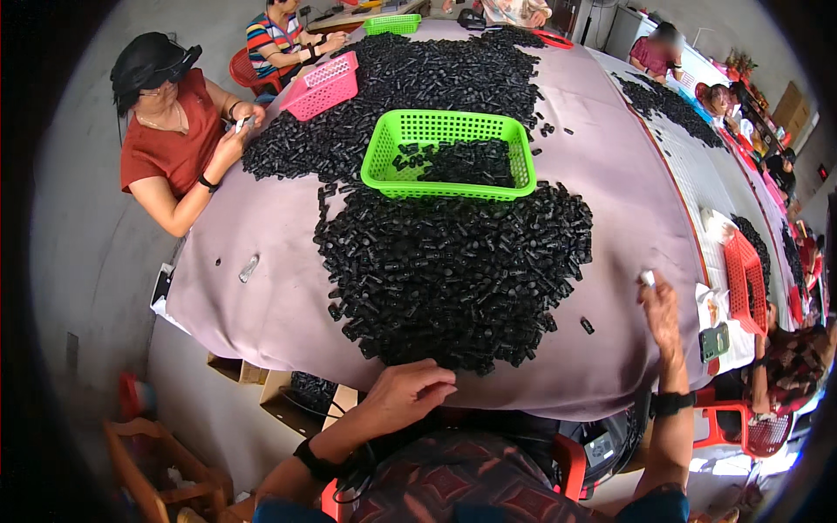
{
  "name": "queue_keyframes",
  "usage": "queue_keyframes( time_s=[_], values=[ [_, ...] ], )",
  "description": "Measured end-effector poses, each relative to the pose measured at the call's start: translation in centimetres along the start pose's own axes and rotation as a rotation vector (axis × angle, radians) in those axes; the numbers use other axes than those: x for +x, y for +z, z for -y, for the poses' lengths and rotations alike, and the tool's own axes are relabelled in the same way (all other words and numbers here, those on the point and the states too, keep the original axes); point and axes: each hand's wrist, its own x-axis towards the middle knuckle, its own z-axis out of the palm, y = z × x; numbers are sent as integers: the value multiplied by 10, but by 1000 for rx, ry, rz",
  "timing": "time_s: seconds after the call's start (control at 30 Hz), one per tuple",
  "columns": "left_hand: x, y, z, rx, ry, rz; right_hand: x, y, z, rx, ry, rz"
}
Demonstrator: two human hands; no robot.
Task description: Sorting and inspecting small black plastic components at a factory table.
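Left hand (408,395) is hovering, fingers loosely parted, near black pieces (453,270) heaped on the counter (632,179); whether the right hand (662,315) is gripping anything, I cannot tell. Working the heap's near edge should be saving reach.

Was bright and soft over the tabletop (628,157), with pale gray shadows near the right hand (660,307). Was dark underneath. Glared white by the red chair (772,436) at the lower right. Looked sharp on the near black pieces (453,270), with tiny shiny spots. Went blurry over one far person's head (667,37). Bent toward the edges, inside a round black rim.
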Motion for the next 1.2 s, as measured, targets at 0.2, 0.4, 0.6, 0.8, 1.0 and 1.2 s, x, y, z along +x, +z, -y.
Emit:
queue_keyframes(
  time_s=[0.2, 0.4, 0.6, 0.8, 1.0, 1.2],
  values=[
    [2, 14, 12, 44, 24, 9, -44, 47, 57, -224, -188, 248],
    [11, 17, 11, 6, 65, -1, -40, 52, 53, -217, -169, 274],
    [32, 18, -4, -146, 85, -46, -46, 68, 79, 284, 49, 271],
    [50, -1, -11, -126, 93, -235, -54, 105, 129, 505, -74, 245],
    [60, 0, -6, -405, -18, -161, -68, 112, 155, 576, -126, 244],
    [64, 28, -9, -851, -184, -96, -83, 148, 165, 711, -226, 173]
  ],
)
